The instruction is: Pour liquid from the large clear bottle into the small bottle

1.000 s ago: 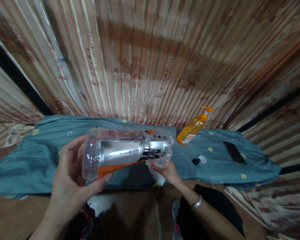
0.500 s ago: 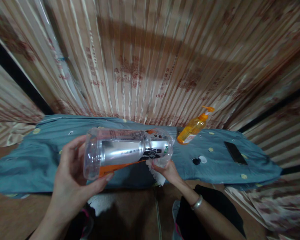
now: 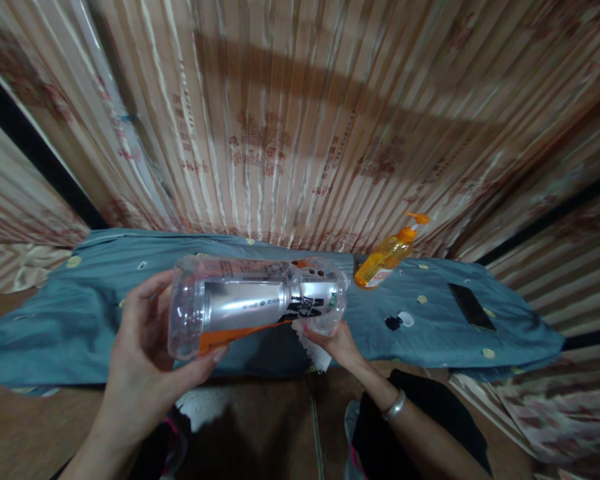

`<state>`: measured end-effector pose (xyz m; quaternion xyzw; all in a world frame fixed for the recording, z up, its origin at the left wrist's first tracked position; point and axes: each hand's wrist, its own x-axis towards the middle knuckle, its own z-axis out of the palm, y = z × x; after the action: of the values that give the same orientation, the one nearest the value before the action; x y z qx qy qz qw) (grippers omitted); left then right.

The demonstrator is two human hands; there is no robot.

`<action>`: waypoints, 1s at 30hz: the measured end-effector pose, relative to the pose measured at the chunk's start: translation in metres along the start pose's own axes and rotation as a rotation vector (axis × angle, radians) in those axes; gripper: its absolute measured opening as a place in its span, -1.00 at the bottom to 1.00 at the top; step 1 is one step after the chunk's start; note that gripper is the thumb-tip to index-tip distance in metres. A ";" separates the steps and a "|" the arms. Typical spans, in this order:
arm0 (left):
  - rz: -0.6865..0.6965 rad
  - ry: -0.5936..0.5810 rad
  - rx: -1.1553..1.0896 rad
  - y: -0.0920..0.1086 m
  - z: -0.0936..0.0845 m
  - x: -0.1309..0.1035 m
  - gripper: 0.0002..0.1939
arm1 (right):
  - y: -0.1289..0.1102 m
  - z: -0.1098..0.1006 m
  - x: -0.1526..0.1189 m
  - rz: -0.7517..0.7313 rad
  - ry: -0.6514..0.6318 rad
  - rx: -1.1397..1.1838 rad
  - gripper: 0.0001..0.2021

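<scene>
A large clear plastic bottle (image 3: 250, 300) with a silver and orange label lies sideways in the air above the blue-green cloth. My left hand (image 3: 155, 340) is wrapped round its wide base end, thumb underneath on the near side. At the narrower end, my right hand (image 3: 335, 340) holds the bottle from below, its fingers partly hidden. A white tissue (image 3: 314, 350) hangs from the right hand, against the bottle's underside. Beyond the bottle's right end, an orange pump bottle (image 3: 385, 259) stands on the cloth.
The blue-green patterned cloth (image 3: 105, 300) covers a long surface. On its right part lie a dark phone (image 3: 471, 307), a small black object (image 3: 393, 323) and a white disc (image 3: 406, 319). Pleated curtains (image 3: 280, 133) hang behind and at both sides.
</scene>
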<state>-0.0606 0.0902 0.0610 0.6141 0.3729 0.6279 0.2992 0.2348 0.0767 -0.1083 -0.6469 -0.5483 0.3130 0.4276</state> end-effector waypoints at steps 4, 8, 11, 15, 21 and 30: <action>0.000 -0.009 0.002 0.002 0.001 0.000 -0.23 | -0.002 -0.001 0.000 -0.026 -0.008 0.008 -0.75; -0.002 -0.008 0.012 0.003 0.002 0.000 -0.24 | -0.004 -0.002 0.000 -0.026 -0.030 -0.019 -0.77; 0.006 0.000 0.002 0.002 0.001 -0.001 -0.25 | -0.005 -0.003 0.000 -0.015 -0.028 -0.015 -0.75; 0.005 0.001 0.009 0.002 0.001 -0.002 -0.21 | -0.004 -0.002 0.000 -0.014 -0.018 -0.006 -0.74; 0.010 -0.009 0.011 0.003 0.002 0.000 -0.24 | -0.003 -0.001 0.000 -0.048 -0.013 -0.016 -0.78; 0.008 -0.009 -0.018 0.003 0.001 0.001 -0.23 | -0.005 -0.002 0.000 -0.026 -0.026 -0.011 -0.77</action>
<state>-0.0593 0.0894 0.0644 0.6155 0.3635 0.6298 0.3039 0.2342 0.0765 -0.1027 -0.6380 -0.5640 0.3128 0.4206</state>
